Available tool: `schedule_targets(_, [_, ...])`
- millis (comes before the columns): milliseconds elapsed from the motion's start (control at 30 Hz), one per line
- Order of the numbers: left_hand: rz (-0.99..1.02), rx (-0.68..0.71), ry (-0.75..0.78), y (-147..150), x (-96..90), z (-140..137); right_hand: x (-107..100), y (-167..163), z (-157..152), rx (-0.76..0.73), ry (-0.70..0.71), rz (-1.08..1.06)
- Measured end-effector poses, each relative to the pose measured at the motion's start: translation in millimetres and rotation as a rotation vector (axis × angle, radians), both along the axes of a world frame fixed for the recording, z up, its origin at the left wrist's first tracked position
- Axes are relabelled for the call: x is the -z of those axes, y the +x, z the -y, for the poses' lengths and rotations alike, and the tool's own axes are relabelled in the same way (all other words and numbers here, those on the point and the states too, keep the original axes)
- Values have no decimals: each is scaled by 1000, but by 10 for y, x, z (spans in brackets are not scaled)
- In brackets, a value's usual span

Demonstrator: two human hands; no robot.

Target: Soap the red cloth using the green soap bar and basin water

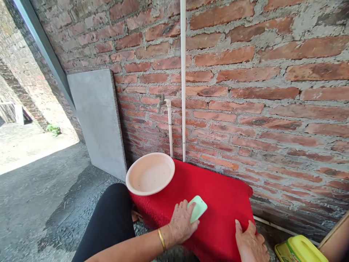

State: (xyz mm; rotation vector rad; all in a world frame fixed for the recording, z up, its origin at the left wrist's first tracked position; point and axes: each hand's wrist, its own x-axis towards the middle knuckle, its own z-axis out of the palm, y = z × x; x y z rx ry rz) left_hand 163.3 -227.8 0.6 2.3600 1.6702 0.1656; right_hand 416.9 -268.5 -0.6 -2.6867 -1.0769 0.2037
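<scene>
Pale green flat piece (199,209), rounded corners, long axis slanting up-right, holed end away from wearer. Left hand's (182,222) grip clasps it; right hand (250,240) splayed on red cloth (218,193).

One green object (200,208), one cloth (218,193), one basin (151,176), one faucet (160,102), two upright pipes (183,80).

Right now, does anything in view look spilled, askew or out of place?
Yes: a dark, wet-looking patch lies beside the slab, odd against the paler ground; I cannot tell what caused it. The basin also sits at the left end of the red cloth, seemingly slightly past the edge.
</scene>
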Motion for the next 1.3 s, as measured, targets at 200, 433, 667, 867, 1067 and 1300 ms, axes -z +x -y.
schedule_targets(200, [-157,-213,198,-871,38,-220,-54,-51,0,4,-53,-19])
schedule_targets(433, [-115,-6,177,-54,375,6,-47,-59,3,4,-71,-8])
schedule_targets(667, [110,381,-159,620,13,315,27,26,30,-3,-30,-38])
schedule_targets(867, [47,400,-140,124,-385,-39,-56,-63,19,-180,370,-124])
schedule_targets(1067, [-7,664,-104,-201,-664,-258,-214,-697,-21,-836,379,-515])
schedule_targets(1300, [53,716,-267,-307,-585,-378,-267,-970,51,-978,123,-624])
